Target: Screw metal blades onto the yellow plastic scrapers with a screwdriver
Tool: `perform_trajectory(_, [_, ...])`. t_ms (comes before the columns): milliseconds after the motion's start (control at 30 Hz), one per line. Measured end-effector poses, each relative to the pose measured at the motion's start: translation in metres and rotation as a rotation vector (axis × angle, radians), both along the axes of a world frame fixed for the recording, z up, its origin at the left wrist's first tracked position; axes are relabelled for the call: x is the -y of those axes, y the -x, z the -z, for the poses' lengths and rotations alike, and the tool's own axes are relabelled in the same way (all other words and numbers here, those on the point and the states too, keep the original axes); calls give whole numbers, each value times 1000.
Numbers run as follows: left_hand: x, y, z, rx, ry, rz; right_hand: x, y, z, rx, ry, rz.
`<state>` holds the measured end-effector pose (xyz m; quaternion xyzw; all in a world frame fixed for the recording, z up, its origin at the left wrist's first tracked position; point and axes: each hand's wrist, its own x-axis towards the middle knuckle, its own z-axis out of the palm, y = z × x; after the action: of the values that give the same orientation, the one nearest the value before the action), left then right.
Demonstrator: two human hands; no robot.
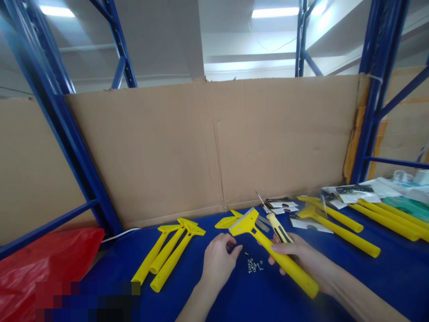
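My right hand point(290, 250) holds a screwdriver point(279, 229), its shaft pointing up and left, together with a yellow scraper point(281, 259) whose head with a metal edge tilts up to the left. My left hand point(221, 256) is just left of that scraper's head, thumb and fingers curled but apart, with nothing visible between them. Small metal screws point(254, 265) lie in a loose group on the blue surface point(187, 295) between my hands. Flat yellow pieces point(226, 222) lie behind the scraper head, partly covered by it.
Several yellow scrapers point(172, 257) lie at left. More yellow handles point(348, 235) and blade packets point(281, 205) are at right, near plastic bags point(407, 205). A cardboard wall point(167, 152) stands behind, between blue metal posts point(375, 89). A red bag point(63, 255) is at far left.
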<state>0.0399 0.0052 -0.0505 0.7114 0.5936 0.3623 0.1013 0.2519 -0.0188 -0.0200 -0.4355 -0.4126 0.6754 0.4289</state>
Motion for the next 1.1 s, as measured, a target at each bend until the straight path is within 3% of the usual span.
perform_trajectory(200, [1,0,-1,48,138,315,-22,6,6,-36,12,-5])
perform_trajectory(467, [2,-6,-2,-42,211,373,-43,20,3,-12,-34,-43])
perform_trajectory(667, [2,-2,-11,137,77,317,-41,10,7,39,-53,-63])
perform_trajectory(833, [-11,6,-26,395,-188,114,-35,8,8,73,-86,-124])
perform_trajectory(1100, [-19,0,-26,551,-89,93,-24,22,2,134,-27,-175])
